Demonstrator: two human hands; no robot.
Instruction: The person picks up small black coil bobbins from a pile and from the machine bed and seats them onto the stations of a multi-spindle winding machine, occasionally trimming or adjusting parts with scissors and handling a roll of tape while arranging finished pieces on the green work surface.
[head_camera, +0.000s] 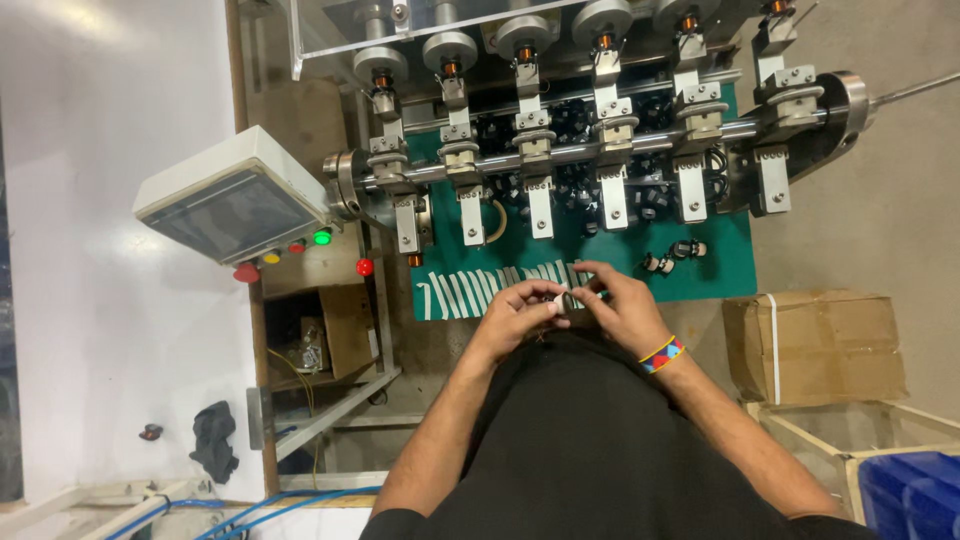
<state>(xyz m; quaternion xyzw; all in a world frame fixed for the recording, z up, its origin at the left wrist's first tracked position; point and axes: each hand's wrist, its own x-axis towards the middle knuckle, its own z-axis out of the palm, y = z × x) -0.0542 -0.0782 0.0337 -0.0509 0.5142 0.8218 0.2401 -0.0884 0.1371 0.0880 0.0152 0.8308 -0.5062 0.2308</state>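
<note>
Left hand (515, 315) and right hand (620, 305) meet, each grip pinched on one small white-and-dark part (562, 300), mostly hidden by fingers. Just beyond: green counter (735, 270), white strips (480, 290). Part's kind indistinct.

Looks steeply down from head height, facing forward over the wearer's own chest and forearms. Sits close to both hands (570, 305), meeting at frame centre, with the green tabletop (730, 270) and the row of winding stations (590, 150) just beyond, filling the upper half. Takes in floor, a cardboard box (815, 345) at right and a control box (235, 195) at left; single view only.
</note>
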